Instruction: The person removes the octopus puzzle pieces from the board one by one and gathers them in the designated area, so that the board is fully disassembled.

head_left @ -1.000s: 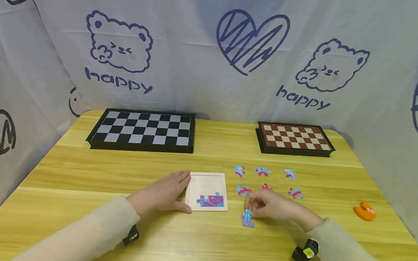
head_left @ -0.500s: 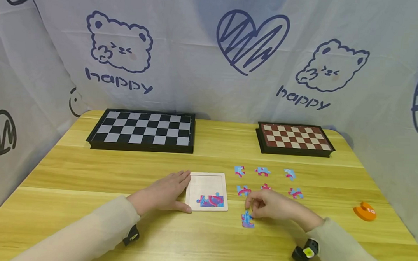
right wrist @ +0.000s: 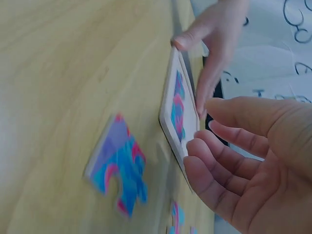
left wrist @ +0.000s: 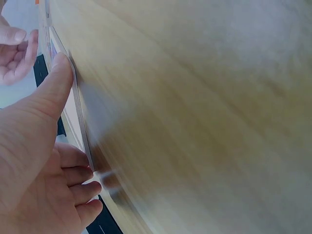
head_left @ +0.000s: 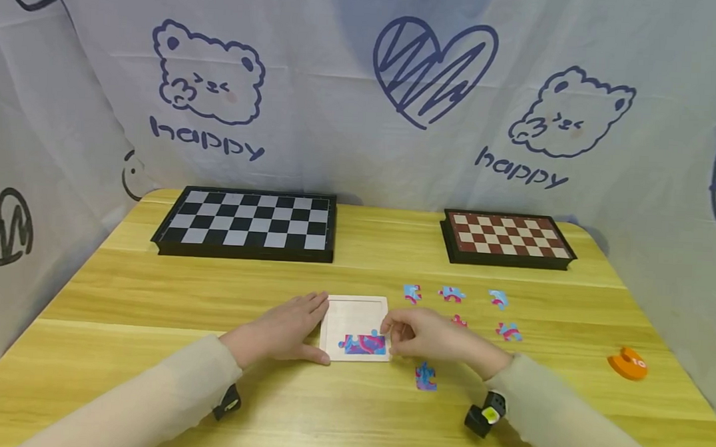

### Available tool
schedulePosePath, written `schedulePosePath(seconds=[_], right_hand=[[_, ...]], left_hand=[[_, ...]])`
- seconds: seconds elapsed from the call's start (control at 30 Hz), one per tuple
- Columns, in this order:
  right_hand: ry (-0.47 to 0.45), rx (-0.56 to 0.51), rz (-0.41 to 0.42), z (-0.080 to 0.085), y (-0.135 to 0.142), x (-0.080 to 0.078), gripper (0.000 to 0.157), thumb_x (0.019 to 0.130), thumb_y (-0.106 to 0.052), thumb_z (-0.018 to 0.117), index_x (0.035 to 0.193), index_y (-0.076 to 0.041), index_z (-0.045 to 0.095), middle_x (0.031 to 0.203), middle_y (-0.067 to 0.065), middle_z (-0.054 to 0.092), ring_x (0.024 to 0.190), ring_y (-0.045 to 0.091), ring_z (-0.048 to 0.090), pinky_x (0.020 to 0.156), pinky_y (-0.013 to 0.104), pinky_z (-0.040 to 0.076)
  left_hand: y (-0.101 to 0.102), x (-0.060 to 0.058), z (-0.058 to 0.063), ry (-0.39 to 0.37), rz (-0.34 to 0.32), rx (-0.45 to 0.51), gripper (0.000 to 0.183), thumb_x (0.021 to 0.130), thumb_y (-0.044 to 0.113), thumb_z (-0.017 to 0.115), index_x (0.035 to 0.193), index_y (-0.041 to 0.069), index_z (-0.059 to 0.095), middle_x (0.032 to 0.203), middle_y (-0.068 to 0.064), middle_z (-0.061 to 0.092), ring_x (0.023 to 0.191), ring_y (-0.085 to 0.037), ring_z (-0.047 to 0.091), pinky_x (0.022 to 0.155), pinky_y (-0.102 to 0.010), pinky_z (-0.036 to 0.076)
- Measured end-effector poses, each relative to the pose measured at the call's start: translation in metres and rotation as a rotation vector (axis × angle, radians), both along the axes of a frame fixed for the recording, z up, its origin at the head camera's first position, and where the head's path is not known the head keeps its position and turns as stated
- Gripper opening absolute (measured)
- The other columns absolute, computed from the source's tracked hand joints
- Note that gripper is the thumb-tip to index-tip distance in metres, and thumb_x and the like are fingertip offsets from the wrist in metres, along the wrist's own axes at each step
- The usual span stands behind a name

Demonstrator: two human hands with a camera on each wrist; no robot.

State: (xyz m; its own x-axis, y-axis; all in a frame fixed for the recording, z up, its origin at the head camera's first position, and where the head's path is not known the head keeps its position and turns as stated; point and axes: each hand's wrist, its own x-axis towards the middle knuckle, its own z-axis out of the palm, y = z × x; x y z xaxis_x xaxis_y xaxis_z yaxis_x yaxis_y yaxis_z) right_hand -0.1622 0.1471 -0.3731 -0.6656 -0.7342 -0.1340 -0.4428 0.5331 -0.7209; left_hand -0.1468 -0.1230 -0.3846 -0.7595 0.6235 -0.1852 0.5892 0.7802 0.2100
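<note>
A square, pale puzzle tray (head_left: 354,307) lies on the table, with joined blue, pink and purple jigsaw pieces (head_left: 365,344) in its near right corner. My left hand (head_left: 281,330) rests against the tray's left side, fingers extended at the edge and thumb by the near left corner. Over the tray's right edge is my right hand (head_left: 428,333), its fingers loosely bent; the right wrist view shows no piece between them. A loose jigsaw piece (head_left: 426,376) lies on the table below the right hand, also seen in the right wrist view as a blurred piece (right wrist: 122,165).
Several loose jigsaw pieces (head_left: 452,293) lie right of the tray. A black-and-white chessboard (head_left: 247,222) stands at the back left, a smaller brown-and-cream chessboard (head_left: 507,240) at the back right. An orange curved object (head_left: 628,363) marked 10 lies far right.
My right hand has left the loose piece near the front and moved left to the tray's right edge. It now covers where another loose piece lay. The left hand stays in place.
</note>
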Motion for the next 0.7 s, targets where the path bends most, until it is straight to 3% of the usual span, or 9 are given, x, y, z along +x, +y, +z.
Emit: schedulePosePath(seconds=[0.33, 0.7], right_hand=[[0.015, 0.038, -0.013, -0.004, -0.034, -0.001, 0.017, 0.083, -0.007, 0.067, 0.098, -0.010, 0.059, 0.076, -0.005, 0.054, 0.068, 0.012, 0.049, 0.059, 0.025, 0.043], [0.099, 0.087, -0.007, -0.011, -0.041, -0.001, 0.019, 0.077, -0.003, 0.069, 0.086, -0.009, 0.054, 0.071, 0.000, 0.050, 0.062, 0.009, 0.043, 0.056, 0.023, 0.038]], left_hand=[[0.001, -0.001, -0.001, 0.005, 0.009, 0.003, 0.093, 0.079, 0.055, 0.062, 0.136, -0.012, 0.032, 0.144, -0.026, 0.025, 0.132, -0.037, 0.025, 0.108, -0.044, 0.023], [0.001, 0.000, -0.002, -0.004, 0.020, -0.009, 0.095, 0.079, 0.057, 0.061, 0.138, -0.011, 0.030, 0.146, -0.024, 0.023, 0.133, -0.036, 0.023, 0.108, -0.042, 0.021]])
